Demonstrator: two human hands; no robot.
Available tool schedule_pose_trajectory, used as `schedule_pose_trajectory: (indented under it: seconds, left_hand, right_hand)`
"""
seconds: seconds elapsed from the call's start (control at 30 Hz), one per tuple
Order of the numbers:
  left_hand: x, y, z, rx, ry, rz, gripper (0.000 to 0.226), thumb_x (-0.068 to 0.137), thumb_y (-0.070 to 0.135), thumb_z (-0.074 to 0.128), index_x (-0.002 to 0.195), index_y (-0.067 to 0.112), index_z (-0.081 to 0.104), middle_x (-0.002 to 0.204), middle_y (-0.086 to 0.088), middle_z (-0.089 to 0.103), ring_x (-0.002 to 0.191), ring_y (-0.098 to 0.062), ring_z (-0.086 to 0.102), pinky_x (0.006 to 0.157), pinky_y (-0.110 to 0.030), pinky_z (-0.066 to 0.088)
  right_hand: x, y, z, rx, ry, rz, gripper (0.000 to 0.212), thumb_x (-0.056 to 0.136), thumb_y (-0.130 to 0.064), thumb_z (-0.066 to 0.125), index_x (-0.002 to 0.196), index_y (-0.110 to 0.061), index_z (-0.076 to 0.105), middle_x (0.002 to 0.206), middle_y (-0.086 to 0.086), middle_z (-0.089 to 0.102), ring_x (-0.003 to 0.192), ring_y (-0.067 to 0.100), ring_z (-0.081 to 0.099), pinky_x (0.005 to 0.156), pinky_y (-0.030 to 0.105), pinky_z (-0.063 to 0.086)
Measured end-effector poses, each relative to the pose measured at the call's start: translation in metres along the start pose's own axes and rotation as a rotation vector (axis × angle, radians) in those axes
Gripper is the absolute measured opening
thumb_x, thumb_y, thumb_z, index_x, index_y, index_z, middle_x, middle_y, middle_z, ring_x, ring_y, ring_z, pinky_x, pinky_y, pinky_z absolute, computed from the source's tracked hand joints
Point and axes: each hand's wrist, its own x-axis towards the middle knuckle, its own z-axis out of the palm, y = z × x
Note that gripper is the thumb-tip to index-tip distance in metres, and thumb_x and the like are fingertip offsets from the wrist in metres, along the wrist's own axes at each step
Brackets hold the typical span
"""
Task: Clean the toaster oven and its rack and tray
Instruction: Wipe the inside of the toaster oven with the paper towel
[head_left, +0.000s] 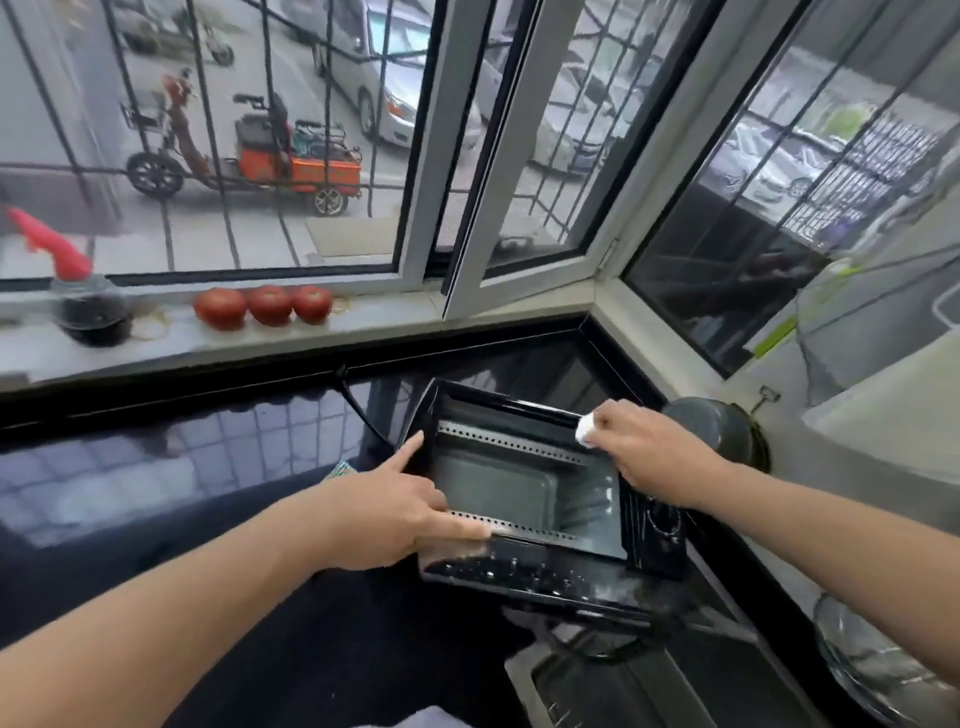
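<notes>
A black, box-shaped metal toaster oven (540, 499) is seen tipped onto its back on the glossy dark table (182, 467), its open cavity facing upward and its control panel with a dial at the right end. Perforated silver strips run along the far and near inner walls of the toaster oven, and a grey inner panel is visible deep in the cavity. The glass door is folded down along the near edge of the toaster oven.

The left hand (395, 514) is laid on the left rim of the toaster oven, the index finger stretched up along the far left corner and another finger extended along the near perforated strip; its grip is wide and nothing is held. The right hand (644, 452) is placed at the far right rim of the toaster oven, its grip narrowed around a small white wad of cloth or paper (586, 430), which is pressed against the top edge.

Beyond the toaster oven, on the pale window sill (389, 317), three red tomatoes (265, 305) are lined up, and further left a dark bottle with a red spout (88, 306) is stood. A black power cord (363, 410) is trailed across the table to the left of the toaster oven.
</notes>
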Motion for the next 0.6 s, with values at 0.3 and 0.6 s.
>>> schedule_pose_trajectory:
  seconds: [0.3, 0.6]
  left_hand:
    - [0.011, -0.004, -0.014, -0.075, -0.12, -0.084, 0.074, 0.1, 0.005, 0.047, 0.159, 0.046, 0.029, 0.124, 0.009, 0.062, 0.127, -0.014, 0.045, 0.124, -0.057, -0.016]
    - [0.008, -0.003, -0.009, -0.153, -0.025, -0.057, 0.073, 0.097, 0.002, 0.045, 0.155, 0.045, 0.038, 0.128, 0.012, 0.064, 0.125, -0.01, 0.051, 0.121, -0.052, -0.025]
  right_hand:
    - [0.007, -0.048, 0.028, -0.36, -0.435, 0.044, 0.039, 0.088, -0.02, 0.044, 0.117, -0.006, 0.066, 0.122, 0.02, 0.056, 0.113, 0.036, 0.046, 0.095, 0.045, 0.038]
    - [0.073, -0.072, 0.03, 0.159, -0.658, 0.528, 0.04, 0.091, -0.022, 0.044, 0.124, -0.005, 0.058, 0.134, 0.022, 0.051, 0.123, 0.036, 0.049, 0.106, 0.039, 0.039]
